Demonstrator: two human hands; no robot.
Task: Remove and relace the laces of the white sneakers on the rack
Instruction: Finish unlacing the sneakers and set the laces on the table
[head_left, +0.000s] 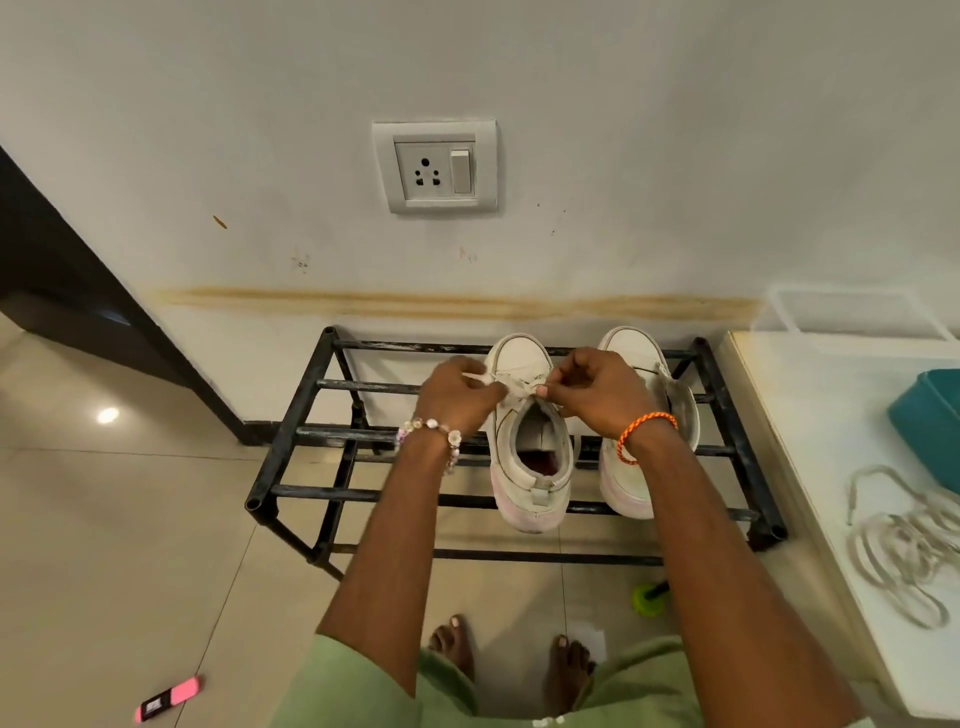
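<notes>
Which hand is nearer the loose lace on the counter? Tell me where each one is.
Right. The right hand pinches the lace of the left-side sneaker on the rack, closer to the loose lace lying on the counter at far right. The left hand grips the same sneaker's lace farther left.

Black metal shoe rack (291, 435) standing on tiled floor (104, 519); two white sneakers (530, 467) resting side by side on its top bars, toes toward wall.

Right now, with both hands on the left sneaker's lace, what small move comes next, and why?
Probably draw the two lace ends apart to snug them. The left hand and right hand each pinch the lace over the top of the left sneaker, which already looks laced. The right sneaker seems unlaced, with a loose lace on the counter.
</notes>
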